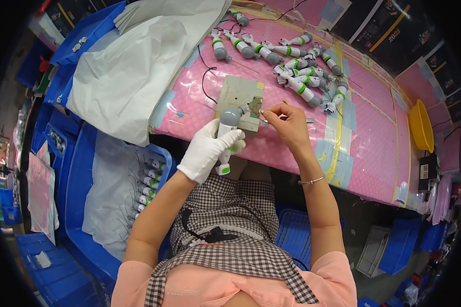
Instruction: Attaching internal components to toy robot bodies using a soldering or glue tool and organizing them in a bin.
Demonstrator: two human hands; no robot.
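Observation:
My left hand [206,151], in a white glove, is wrapped round a white and grey toy-like part [230,117] with a round grey end and green trim. The part is tilted, its grey end away from me over the table edge. My bare right hand [289,125] is closed in a pinch just right of that grey end. Something small and thin shows at its fingertips, too small to name. Beneath and beyond the part lies a flat grey-beige plate [231,92] with a small dark metal piece [256,106] on it.
Several similar white, grey and green parts [305,79] lie across the pink-covered table [189,110]. White sheeting [133,66] covers its left side. At lower left a blue bin [77,204] holds more parts with thin wires. A yellow basin [420,125] stands at far right.

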